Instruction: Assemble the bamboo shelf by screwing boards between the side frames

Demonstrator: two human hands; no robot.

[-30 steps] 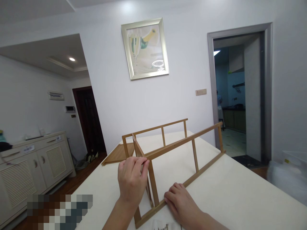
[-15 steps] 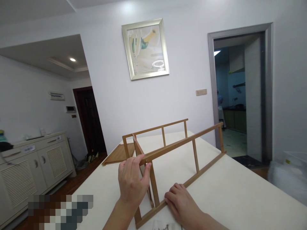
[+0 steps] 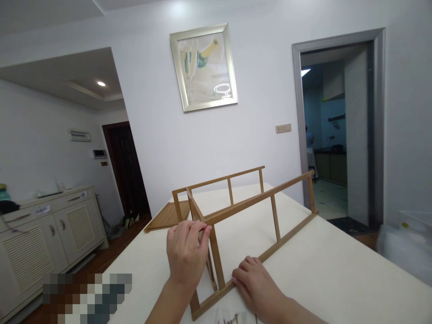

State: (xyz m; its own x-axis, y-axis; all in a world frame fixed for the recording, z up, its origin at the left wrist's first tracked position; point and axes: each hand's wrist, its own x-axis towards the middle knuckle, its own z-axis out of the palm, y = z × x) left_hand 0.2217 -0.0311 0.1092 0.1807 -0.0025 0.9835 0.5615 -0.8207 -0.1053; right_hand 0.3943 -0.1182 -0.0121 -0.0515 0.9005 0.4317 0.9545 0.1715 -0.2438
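A brown wooden rack frame (image 3: pixel 275 216) lies on its side on the white table, with slim rails and crossbars. At its near upper corner is my left hand (image 3: pixel 187 249), thumb and fingers pinched at the rail. They cover the spot where a small shiny screw showed a moment ago. My right hand (image 3: pixel 256 283) rests lower down, its fingers curled over the bottom rail (image 3: pixel 286 240). Just below that rail, a clear plastic bag (image 3: pixel 231 316) with several small screws is cut off by the picture's bottom edge.
A slatted wooden panel (image 3: pixel 168 216) lies on the table (image 3: pixel 337 265) behind the frame's left end. Clear plastic wrapping (image 3: pixel 405 252) is at the right. A louvred cabinet (image 3: pixel 54 243) stands at the left; a doorway (image 3: pixel 324 135) opens at the right, with a person partly visible beyond.
My left thumb and fingers have closed together at the corner, hiding the small shiny screw. My right hand and the wooden frame stay nearly where they were.
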